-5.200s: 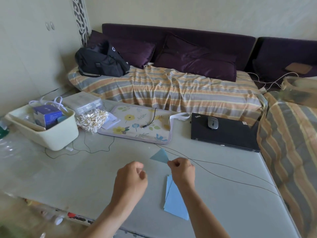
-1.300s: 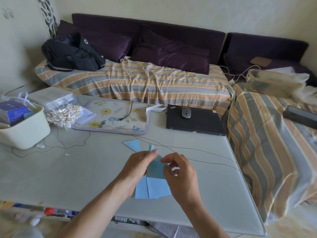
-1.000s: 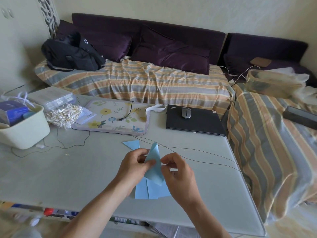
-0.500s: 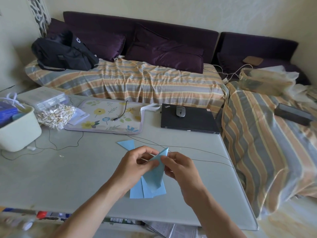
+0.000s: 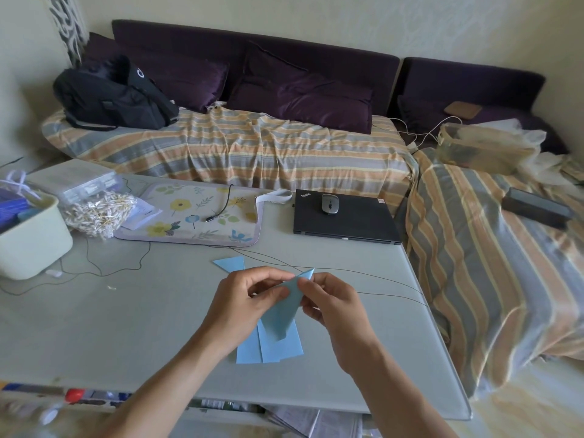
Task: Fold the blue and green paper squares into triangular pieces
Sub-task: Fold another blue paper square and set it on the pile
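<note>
Comparing with a second ago, we see the blue sheet (image 5: 284,306) now doubled into a triangle above the tabletop (image 5: 126,327), left hand (image 5: 243,298) and right hand (image 5: 331,298) each with a grip pinching its top corner, crease still unpressed.

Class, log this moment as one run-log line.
left hand: holds blue paper | right hand: pinches it | done triangle: on table

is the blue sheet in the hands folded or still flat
Folded, partway. The blue sheet is doubled over into a tapering shape, pinched between the left hand and right hand above the flat sheets.
</note>
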A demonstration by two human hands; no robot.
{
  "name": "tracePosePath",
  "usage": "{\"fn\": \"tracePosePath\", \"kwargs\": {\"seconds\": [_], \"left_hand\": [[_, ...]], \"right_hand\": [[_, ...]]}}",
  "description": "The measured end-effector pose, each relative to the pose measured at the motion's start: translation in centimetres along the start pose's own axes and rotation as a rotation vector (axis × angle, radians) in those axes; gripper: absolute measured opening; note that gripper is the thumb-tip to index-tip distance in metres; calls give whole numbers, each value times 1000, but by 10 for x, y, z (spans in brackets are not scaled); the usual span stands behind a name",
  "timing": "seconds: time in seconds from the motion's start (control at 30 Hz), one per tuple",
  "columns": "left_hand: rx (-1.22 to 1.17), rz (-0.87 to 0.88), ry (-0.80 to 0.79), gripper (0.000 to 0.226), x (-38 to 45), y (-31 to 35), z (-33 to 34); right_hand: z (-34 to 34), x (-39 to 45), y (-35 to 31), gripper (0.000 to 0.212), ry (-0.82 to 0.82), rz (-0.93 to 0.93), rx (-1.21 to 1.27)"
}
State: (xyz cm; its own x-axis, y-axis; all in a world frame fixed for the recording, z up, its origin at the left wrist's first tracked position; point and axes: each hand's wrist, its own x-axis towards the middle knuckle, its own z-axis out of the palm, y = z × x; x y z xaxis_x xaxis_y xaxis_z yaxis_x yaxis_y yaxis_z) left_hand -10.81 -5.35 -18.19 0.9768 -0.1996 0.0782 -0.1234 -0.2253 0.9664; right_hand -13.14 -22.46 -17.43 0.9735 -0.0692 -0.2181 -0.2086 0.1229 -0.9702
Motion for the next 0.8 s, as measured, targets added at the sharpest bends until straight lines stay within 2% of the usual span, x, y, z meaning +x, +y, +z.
{"fn": "tracePosePath", "kwargs": {"seconds": [0.8], "left_hand": [[11,44,-44,27,-1,9,-6]], "right_hand": [[0,-2,-7,16,55,-37,89]]}}
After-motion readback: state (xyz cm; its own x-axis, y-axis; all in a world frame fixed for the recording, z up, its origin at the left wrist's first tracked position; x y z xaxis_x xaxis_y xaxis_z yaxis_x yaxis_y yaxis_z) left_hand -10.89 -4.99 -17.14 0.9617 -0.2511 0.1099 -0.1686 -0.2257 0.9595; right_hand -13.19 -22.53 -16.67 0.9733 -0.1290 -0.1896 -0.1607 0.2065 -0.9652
